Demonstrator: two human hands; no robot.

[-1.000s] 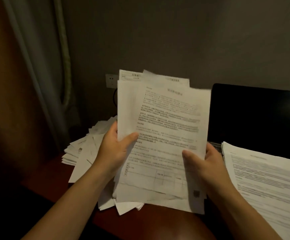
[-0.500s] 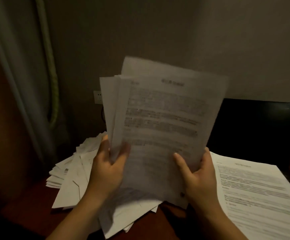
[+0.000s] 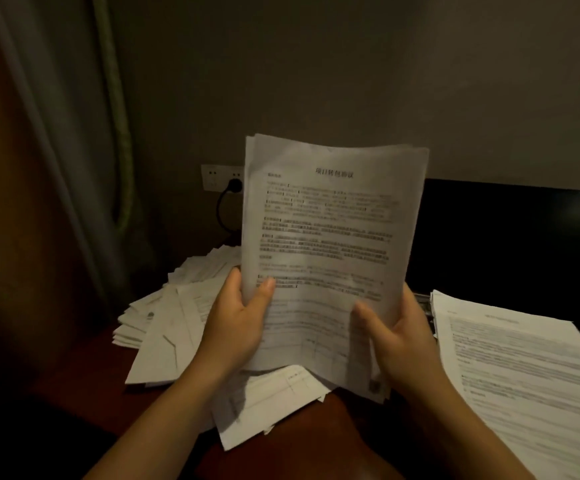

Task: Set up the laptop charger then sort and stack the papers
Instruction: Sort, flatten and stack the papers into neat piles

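Note:
I hold a sheaf of printed papers [image 3: 326, 237] upright above the desk. My left hand [image 3: 236, 323] grips its lower left edge and my right hand [image 3: 397, 336] grips its lower right edge. Below and to the left lies a loose, messy heap of papers [image 3: 174, 323] on the desk. A neater stack of printed papers [image 3: 524, 368] lies at the right. The dark laptop screen [image 3: 510, 244] stands behind the sheaf. A black charger plug [image 3: 235, 185] sits in the white wall socket [image 3: 212, 178], and its cable loops downward.
The reddish-brown wooden desk [image 3: 84, 372] ends near the lower left, with dark space beyond. A curtain [image 3: 84, 133] hangs at the left against the grey wall.
The fanned sheets have come together into one squared sheaf between both hands. The view has shifted, and the wall socket with the plug now shows.

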